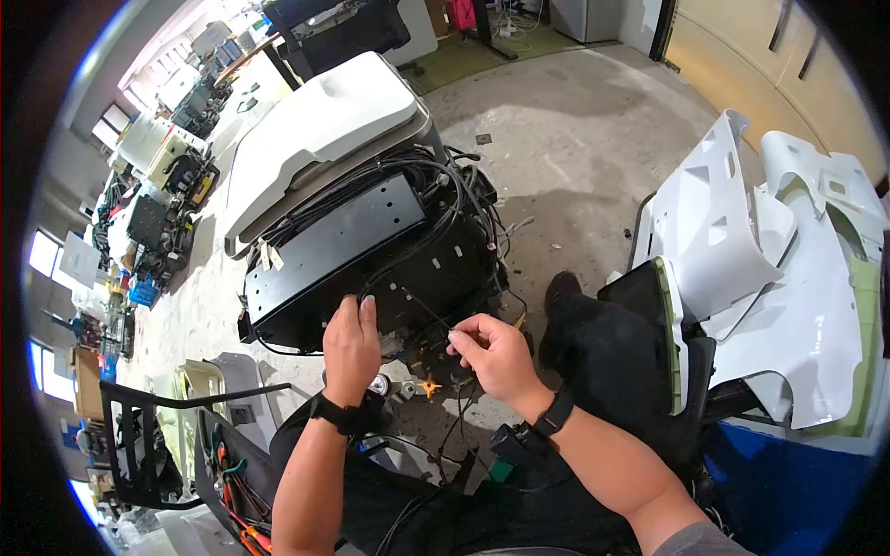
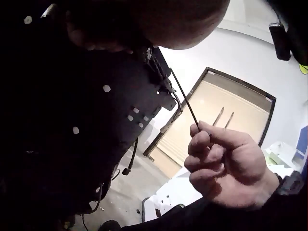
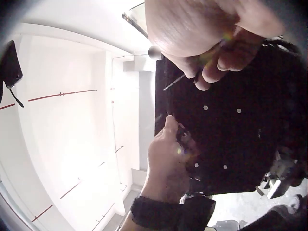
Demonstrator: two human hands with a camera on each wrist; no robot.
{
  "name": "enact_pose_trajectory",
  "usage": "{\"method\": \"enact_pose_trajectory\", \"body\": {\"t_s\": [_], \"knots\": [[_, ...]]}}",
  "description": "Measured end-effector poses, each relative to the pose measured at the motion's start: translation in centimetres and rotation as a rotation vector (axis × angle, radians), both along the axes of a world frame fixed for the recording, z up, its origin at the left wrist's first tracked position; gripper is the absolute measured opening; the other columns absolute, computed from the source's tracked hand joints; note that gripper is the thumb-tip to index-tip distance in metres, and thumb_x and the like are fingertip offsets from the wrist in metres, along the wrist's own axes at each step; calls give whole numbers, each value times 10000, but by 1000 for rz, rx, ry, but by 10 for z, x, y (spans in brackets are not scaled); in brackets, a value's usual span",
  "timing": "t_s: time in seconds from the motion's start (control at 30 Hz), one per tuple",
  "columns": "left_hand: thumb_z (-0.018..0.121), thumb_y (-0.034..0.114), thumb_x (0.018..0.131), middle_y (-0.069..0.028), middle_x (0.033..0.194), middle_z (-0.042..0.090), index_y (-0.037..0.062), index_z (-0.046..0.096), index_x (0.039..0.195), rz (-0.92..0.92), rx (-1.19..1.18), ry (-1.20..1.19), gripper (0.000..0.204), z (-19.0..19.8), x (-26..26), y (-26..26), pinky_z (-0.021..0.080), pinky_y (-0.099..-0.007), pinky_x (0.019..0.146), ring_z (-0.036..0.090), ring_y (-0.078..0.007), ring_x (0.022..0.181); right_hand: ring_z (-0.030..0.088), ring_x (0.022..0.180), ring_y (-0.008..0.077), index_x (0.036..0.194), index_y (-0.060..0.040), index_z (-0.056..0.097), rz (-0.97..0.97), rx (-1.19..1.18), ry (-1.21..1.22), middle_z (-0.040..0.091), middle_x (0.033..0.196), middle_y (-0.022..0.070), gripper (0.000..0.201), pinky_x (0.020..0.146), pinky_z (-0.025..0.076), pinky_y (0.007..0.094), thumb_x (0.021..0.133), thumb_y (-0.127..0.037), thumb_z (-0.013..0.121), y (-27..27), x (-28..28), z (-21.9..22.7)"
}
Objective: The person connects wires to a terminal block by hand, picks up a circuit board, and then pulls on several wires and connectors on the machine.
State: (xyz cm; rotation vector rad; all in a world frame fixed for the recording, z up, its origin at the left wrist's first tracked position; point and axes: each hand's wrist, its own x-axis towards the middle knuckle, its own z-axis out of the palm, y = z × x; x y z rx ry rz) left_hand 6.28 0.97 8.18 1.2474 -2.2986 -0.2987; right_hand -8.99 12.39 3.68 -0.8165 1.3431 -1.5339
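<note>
Black strip (image 1: 426,309) in the head view, one end pinched in the right hand (image 1: 496,357), the rest slanting free before a dark case (image 1: 334,243), with cables (image 1: 422,167) bunched along its top below a white cover (image 1: 324,111). Left hand (image 1: 352,347) up close to the near side of the case. From the left wrist, right thumb and forefinger closed on the strip, other fingers curled in, free end near loose wires (image 2: 161,74). From the right wrist, left hand low by the case, too shadowed to tell whether gripping anything; strip pale against the dark. Main risk, as a judgement: with support at one end only, a roll or slip of so small a pinch, then a drop. Also possible: a snag of the free end among the wires, from poor light and hands crowding the view.
</note>
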Motion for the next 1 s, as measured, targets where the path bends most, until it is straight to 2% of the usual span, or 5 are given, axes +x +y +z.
{"method": "enact_pose_trajectory", "body": {"t_s": [0.2,0.3,0.43,0.6,1.0], "knots": [[511,205,889,-186,749,547,-16,528,902,17,-77,44,222,0,2,-5,430,-381,629,548,-343,715,552,601,83,881,13,588,-12,1,-15,629,732,51,178,550,447,229,851,-162,573,3,-4,2],[551,110,853,-113,829,565,-10,552,939,75,-45,253,148,17,0,3,445,-307,671,566,-236,745,539,599,75,880,9,582,-14,1,-36,626,740,48,165,545,436,216,853,-153,577,6,-5,0],[571,94,825,-105,922,564,15,563,957,0,-207,288,154,27,-5,-2,432,-315,740,556,-247,840,522,588,64,872,1,578,-41,37,-47,620,734,39,152,533,423,203,853,-150,580,7,-5,2],[592,70,767,-59,1053,562,67,593,1039,97,-534,-19,272,32,0,-10,312,-355,914,494,-241,1024,539,574,79,856,8,587,-51,14,-59,624,713,48,176,530,441,223,851,-167,574,7,-6,2],[561,49,742,-77,1125,528,85,549,1177,72,-512,-149,436,25,10,-3,309,-355,934,476,-247,1072,535,591,71,873,8,583,-15,17,-83,620,727,43,179,541,434,217,853,-169,574,6,-2,-1]]}}
